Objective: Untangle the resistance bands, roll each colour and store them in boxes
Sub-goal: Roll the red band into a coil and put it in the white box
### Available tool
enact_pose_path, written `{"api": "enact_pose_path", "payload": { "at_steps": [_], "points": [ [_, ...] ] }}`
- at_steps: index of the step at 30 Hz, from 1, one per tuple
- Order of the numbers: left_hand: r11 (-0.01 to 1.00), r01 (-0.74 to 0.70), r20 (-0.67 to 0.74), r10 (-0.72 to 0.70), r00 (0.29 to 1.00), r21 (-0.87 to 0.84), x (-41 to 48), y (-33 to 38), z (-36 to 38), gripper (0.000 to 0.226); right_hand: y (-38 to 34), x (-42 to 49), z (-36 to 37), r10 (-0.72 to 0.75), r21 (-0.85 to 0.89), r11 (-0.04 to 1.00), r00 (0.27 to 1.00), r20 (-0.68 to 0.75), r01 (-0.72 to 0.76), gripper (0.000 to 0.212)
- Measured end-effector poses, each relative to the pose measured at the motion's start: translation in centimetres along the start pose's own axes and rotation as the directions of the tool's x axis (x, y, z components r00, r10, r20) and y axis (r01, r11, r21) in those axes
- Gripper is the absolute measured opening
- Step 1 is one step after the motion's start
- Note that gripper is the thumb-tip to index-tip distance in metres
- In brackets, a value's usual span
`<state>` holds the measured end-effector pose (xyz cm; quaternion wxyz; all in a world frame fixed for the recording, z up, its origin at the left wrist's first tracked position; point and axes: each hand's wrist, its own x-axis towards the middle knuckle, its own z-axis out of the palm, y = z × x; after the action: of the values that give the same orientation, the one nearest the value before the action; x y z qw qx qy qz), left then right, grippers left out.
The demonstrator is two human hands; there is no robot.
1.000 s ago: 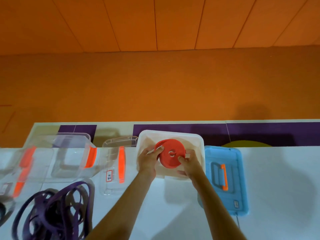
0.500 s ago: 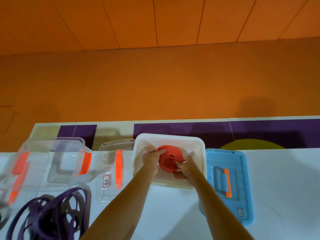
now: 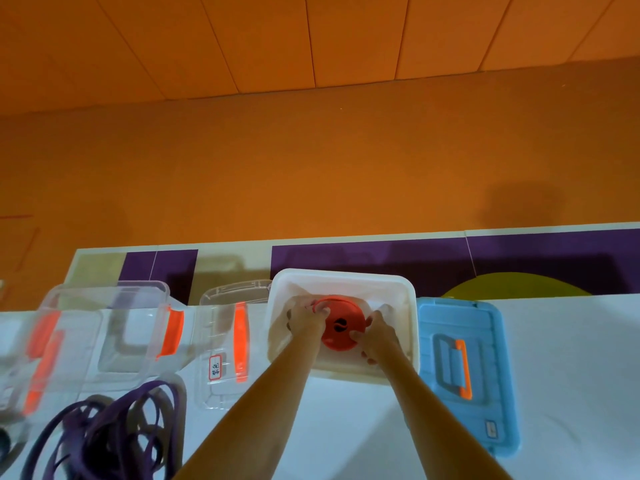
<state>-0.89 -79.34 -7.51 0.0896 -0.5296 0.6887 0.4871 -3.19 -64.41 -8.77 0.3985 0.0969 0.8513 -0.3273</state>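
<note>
Storing step: left hand [image 3: 304, 318] and right hand [image 3: 377, 336] both clamp the red roll [image 3: 341, 329] inside the white box [image 3: 412, 296]. Next: release without uncoiling; purple bands [image 3: 104, 434] remain tangled.

1. White bench [image 3: 571, 358] takes up the whole near side, plain top.
2. Past its far edge there's floor matting: a long purple strip [image 3: 363, 256] with thin pale seams, a shorter purple patch [image 3: 159, 268] off to the left, and a beige square [image 3: 98, 270] right beside that.
3. A yellow-green rounded shape [image 3: 512, 285] peeks over the bench edge on the right.
4. Everything beyond is orange floor [image 3: 311, 174], then an orange panelled wall [image 3: 346, 39] with slanted seams.
</note>
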Motion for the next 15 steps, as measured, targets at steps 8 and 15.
{"api": "enact_pose_path", "payload": {
  "at_steps": [8, 15],
  "points": [
    [0.981, -0.141, 0.074, 0.132, 0.988, 0.132, -2.0, 0.7, -1.3, 0.077, -1.1, -4.6, -1.1, -0.203, -0.222, 0.960, 0.969, -0.142, 0.169, 0.051],
    [0.323, -0.766, 0.411, 0.694, 0.591, 0.556, -7.8, -1.8, -8.9, 0.025, 1.7, -13.8, -1.2, -0.707, -0.386, 0.705, 0.629, -0.323, 0.595, 0.013]
  ]
}}
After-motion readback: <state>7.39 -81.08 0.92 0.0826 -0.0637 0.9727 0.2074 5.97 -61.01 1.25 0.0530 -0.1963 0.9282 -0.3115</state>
